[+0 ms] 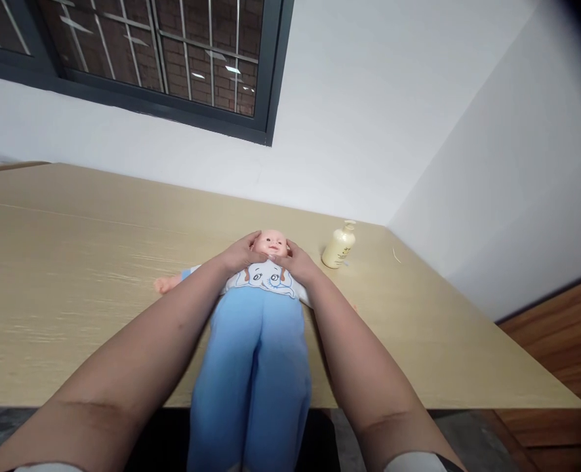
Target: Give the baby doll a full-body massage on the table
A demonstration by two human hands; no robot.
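A baby doll (273, 244) lies face up on the table, its legs reaching past the near edge. It wears a white top with an elephant print (265, 278) and light blue trousers (256, 341). My left hand (245, 254) cups the left side of the doll's head, thumb by its chin. On the other side, my right hand (295, 259) cups the head the same way. Both thumbs come close together below the doll's mouth. One doll hand (166, 283) sticks out beyond my left forearm; the other doll arm is mostly hidden behind my right forearm.
A pale yellow pump bottle (338, 246) stands upright to the right of the doll's head. The wooden table (74, 262) meets a white wall (340, 131) at the back. A barred window (172, 59) is at upper left. Brown wood panelling (560, 354) is at right.
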